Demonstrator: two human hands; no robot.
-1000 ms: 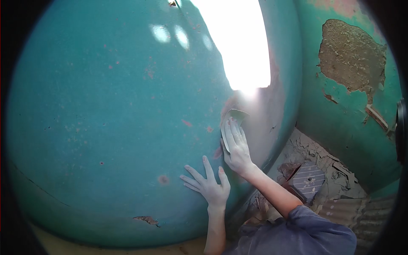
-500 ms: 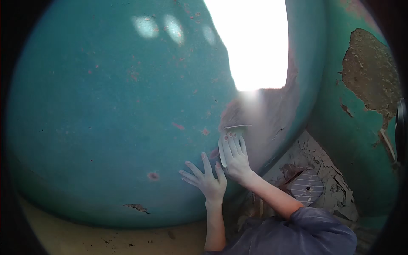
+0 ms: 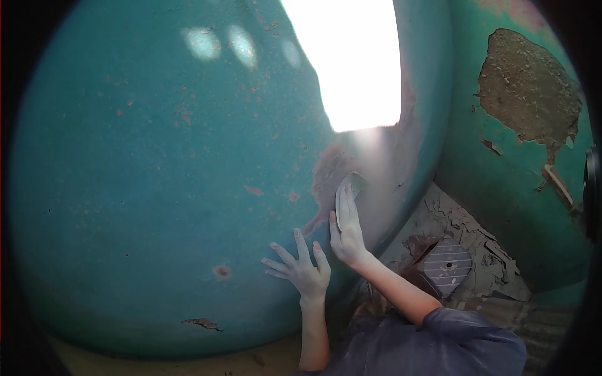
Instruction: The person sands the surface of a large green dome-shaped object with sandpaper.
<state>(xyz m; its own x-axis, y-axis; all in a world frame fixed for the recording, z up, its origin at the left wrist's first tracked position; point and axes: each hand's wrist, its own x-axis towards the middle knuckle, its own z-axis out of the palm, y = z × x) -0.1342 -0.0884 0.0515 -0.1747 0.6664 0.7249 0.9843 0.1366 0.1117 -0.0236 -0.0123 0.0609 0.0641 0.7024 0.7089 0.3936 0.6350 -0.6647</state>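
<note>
My left hand (image 3: 305,269) rests against a large curved teal surface (image 3: 157,188), its fingers spread and nothing in it. A little to its right, my right hand (image 3: 347,233) presses a bent, pale sheet of sandpaper (image 3: 357,182) against the surface. One edge of the sheet stands up along the fingers, and its top end shows beyond the fingertips. Whitish dust covers both hands. Under and above the sandpaper lies a dull grey-pink patch (image 3: 332,172) with an uneven edge, where the teal paint is worn off.
Bright glare (image 3: 364,69) whitens the upper part of the surface. At right, a second green surface (image 3: 464,163) has a big bare brown patch (image 3: 530,84) of peeled coating. Below lie flaky debris (image 3: 448,213) and a striped, pale object (image 3: 448,266). A small torn spot (image 3: 202,324) marks the lower left.
The view has shifted slightly, so the surface sits farther left. My right hand has slid rightward over the patch, and the sandpaper has turned and bent. My left hand stays spread nearby.
</note>
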